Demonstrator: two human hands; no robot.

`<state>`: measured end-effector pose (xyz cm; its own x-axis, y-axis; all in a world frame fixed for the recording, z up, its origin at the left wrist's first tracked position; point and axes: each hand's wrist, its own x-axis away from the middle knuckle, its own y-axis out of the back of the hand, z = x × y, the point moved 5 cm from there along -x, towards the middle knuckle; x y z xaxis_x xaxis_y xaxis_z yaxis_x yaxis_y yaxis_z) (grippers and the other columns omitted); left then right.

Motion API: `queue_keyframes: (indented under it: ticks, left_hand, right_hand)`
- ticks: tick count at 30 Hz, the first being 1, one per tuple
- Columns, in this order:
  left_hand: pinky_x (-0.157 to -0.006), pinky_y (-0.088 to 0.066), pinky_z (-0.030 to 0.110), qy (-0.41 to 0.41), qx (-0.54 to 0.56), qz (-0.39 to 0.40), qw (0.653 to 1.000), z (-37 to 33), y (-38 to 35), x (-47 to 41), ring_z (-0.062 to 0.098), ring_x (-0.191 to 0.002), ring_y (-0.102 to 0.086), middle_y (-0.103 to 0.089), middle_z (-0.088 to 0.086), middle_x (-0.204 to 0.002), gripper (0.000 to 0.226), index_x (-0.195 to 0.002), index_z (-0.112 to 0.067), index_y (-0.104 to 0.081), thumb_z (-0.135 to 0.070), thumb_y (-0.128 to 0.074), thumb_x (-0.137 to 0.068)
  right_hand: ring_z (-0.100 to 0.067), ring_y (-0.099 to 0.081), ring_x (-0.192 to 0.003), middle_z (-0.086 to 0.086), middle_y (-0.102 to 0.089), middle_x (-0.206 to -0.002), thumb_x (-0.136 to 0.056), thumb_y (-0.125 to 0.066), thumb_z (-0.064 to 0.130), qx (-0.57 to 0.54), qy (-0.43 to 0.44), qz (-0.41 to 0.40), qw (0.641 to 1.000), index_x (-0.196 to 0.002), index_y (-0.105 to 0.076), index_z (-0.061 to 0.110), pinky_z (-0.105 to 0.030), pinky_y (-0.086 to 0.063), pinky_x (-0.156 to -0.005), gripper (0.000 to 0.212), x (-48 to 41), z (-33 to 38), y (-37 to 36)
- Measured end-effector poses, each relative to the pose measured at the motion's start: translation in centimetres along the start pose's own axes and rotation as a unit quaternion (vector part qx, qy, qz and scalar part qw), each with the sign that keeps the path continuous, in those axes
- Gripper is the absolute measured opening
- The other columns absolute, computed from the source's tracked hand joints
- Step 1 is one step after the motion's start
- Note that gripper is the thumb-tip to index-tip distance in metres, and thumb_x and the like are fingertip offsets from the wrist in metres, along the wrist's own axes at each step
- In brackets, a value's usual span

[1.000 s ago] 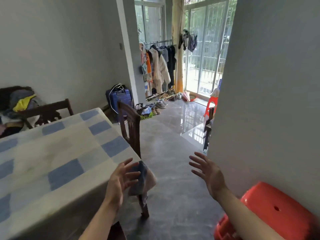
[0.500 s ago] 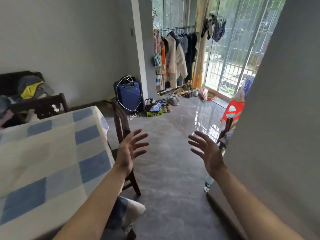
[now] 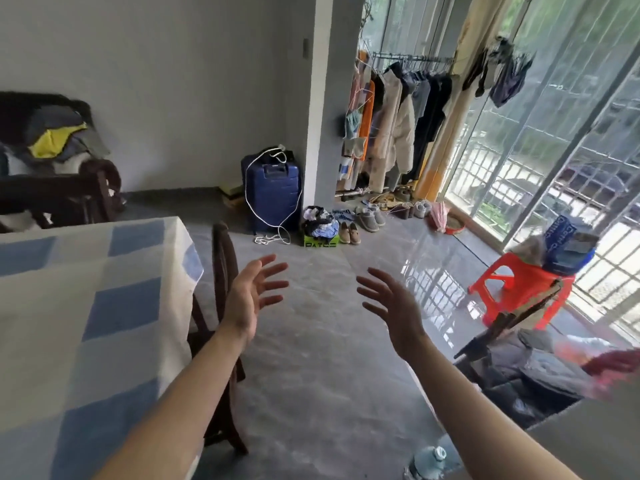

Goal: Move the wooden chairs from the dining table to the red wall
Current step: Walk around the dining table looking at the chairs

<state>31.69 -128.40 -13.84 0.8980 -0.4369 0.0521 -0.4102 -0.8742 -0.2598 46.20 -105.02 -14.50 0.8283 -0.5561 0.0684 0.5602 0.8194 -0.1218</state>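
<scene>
A dark wooden chair (image 3: 221, 271) stands tucked against the right side of the dining table (image 3: 86, 306), which wears a blue and white checked cloth. My left hand (image 3: 251, 296) hovers open just right of the chair's back, fingers spread, not touching it. My right hand (image 3: 393, 308) is open too, raised over the bare floor further right. A second dark chair (image 3: 65, 199) stands at the table's far side, loaded with clothes. Another chair (image 3: 512, 327) piled with clothes stands at the right. No red wall is in view.
A blue suitcase (image 3: 272, 192) stands by the pillar, with shoes (image 3: 349, 232) and a clothes rack (image 3: 398, 126) beyond. A red plastic stool (image 3: 502, 289) stands near the barred window. A water bottle (image 3: 427, 462) sits on the floor at the bottom right. The grey floor between is open.
The view has advanced past the grey wall and swung right, revealing the window, the red stool and the loaded chair. Both open hands stay raised in front, the left now beside the chair back.
</scene>
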Motion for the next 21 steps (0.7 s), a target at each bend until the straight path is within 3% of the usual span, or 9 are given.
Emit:
queue_keyframes:
  ticks: [3, 7, 10, 12, 14, 17, 21]
  left_hand:
    - [-0.081, -0.054, 0.037, -0.003, 0.006, -0.032, 0.999, -1.1, 1.5, -5.1, 0.022, -0.100, -0.074, -0.077, -0.002, -0.120, 0.040, -0.128, -0.025, -0.064, -0.046, -0.038, -0.105]
    - [-0.080, -0.051, 0.037, -0.009, 0.025, -0.103, 0.994, -1.5, 5.8, -10.1, 0.023, -0.100, -0.073, -0.076, 0.002, -0.123, 0.047, -0.127, -0.025, -0.066, -0.053, -0.046, -0.095]
    - [-0.074, -0.053, 0.034, -0.008, 0.044, -0.171, 0.984, -1.0, 9.2, -12.5, 0.022, -0.095, -0.074, -0.077, 0.004, -0.122, 0.046, -0.118, -0.027, -0.071, -0.056, -0.055, -0.087]
    - [-0.069, -0.054, 0.030, -0.013, 0.046, -0.221, 0.974, -0.6, 11.0, -13.5, 0.019, -0.091, -0.074, -0.078, 0.003, -0.119, 0.047, -0.111, -0.030, -0.075, -0.060, -0.061, -0.079]
    - [-0.072, -0.053, 0.030, -0.021, 0.050, -0.288, 0.956, -0.2, 12.5, -14.2, 0.020, -0.092, -0.072, -0.078, 0.002, -0.118, 0.050, -0.112, -0.029, -0.074, -0.061, -0.061, -0.076]
    - [-0.077, -0.052, 0.035, -0.035, 0.029, -0.385, 0.922, 0.1, 13.6, -14.1, 0.020, -0.091, -0.073, -0.077, 0.003, -0.120, 0.037, -0.114, -0.027, -0.072, -0.050, -0.051, -0.093]
    - [-0.072, -0.052, 0.033, -0.053, 0.037, -0.516, 0.854, 0.9, 12.9, -11.7, 0.018, -0.090, -0.073, -0.076, 0.004, -0.123, 0.036, -0.120, -0.023, -0.070, -0.037, -0.041, -0.105]
  right_hand:
    - [-0.026, -0.069, -0.117, -0.011, -0.072, -0.129, -0.108, -0.034, 0.035, 0.018, -0.002, 0.031, 0.999, -0.135, -0.061, 0.014, -0.052, -0.050, -0.104, 0.043, -7.2, 0.9, -3.1]
    - [-0.027, -0.069, -0.116, -0.010, -0.072, -0.127, -0.095, -0.047, 0.051, 0.018, -0.006, 0.106, 0.994, -0.130, -0.062, 0.017, -0.050, -0.052, -0.100, 0.052, -16.3, 0.8, -9.1]
    - [-0.026, -0.070, -0.115, -0.008, -0.074, -0.126, -0.105, -0.041, 0.040, 0.023, -0.015, 0.184, 0.983, -0.134, -0.062, 0.015, -0.054, -0.050, -0.104, 0.044, -23.0, -1.3, -14.2]
    - [-0.025, -0.071, -0.113, -0.006, -0.075, -0.125, -0.104, -0.043, 0.043, 0.029, -0.025, 0.243, 0.969, -0.133, -0.063, 0.017, -0.052, -0.051, -0.101, 0.044, -27.0, -3.0, -17.7]
    - [-0.025, -0.071, -0.113, -0.005, -0.075, -0.124, -0.094, -0.050, 0.055, 0.034, -0.032, 0.306, 0.951, -0.132, -0.065, 0.019, -0.048, -0.053, -0.096, 0.054, -30.3, -3.9, -21.3]
    - [-0.024, -0.071, -0.113, -0.003, -0.076, -0.123, -0.084, -0.054, 0.067, 0.039, -0.037, 0.400, 0.915, -0.130, -0.066, 0.021, -0.045, -0.053, -0.095, 0.066, -34.7, -5.5, -25.7]
    - [-0.023, -0.071, -0.111, -0.002, -0.078, -0.116, -0.090, -0.053, 0.054, 0.058, -0.054, 0.489, 0.869, -0.125, -0.070, 0.021, -0.047, -0.052, -0.098, 0.051, -39.3, -7.2, -30.1]
